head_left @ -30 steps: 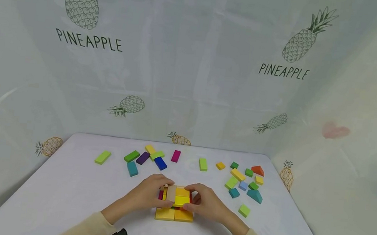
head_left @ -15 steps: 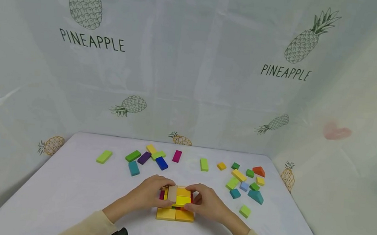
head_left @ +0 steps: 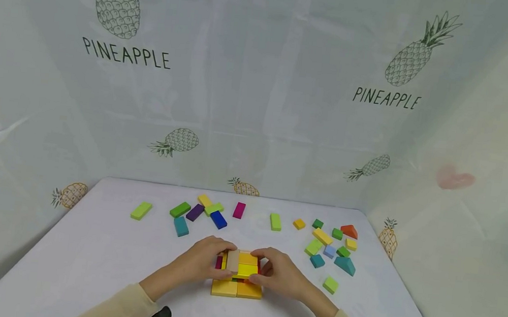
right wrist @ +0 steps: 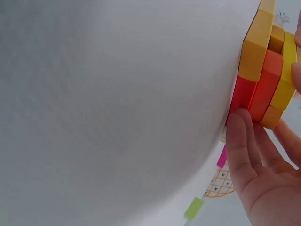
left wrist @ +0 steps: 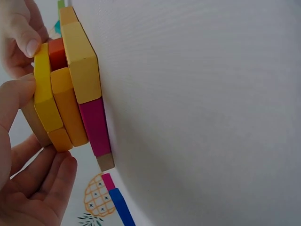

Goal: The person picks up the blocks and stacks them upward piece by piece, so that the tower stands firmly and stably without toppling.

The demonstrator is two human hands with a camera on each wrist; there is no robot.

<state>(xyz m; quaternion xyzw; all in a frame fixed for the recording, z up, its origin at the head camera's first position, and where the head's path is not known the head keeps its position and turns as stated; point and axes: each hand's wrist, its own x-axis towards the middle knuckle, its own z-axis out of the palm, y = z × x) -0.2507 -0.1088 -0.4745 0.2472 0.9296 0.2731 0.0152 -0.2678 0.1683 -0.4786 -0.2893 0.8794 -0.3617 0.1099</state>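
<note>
Between my hands stands a low stack of coloured wooden building blocks. Its base shows a pale yellow block [head_left: 224,288] and an orange-yellow block [head_left: 249,290] at the front, with a magenta block [left wrist: 95,125] and a red block [right wrist: 242,94] at the sides. On top, my left hand [head_left: 200,261] pinches a plain wood block [head_left: 232,262], thumb at its near end and fingers at the far end. My right hand [head_left: 280,274] spans the right end of the top layer, its thumb at the bright yellow block [head_left: 247,270] and its index finger behind the orange block [head_left: 248,258].
Loose blocks lie behind the stack, among them a purple block [head_left: 195,212], a blue block [head_left: 218,220] and a magenta one [head_left: 239,210]. Several more sit at the right, including a teal triangle [head_left: 345,265] and a lime block [head_left: 330,285]. A pineapple-print curtain [head_left: 259,103] surrounds the table [head_left: 87,265].
Both hands keep their hold on the stack with hardly any motion. The whole head view has shifted slightly, so everything appears a little further right.
</note>
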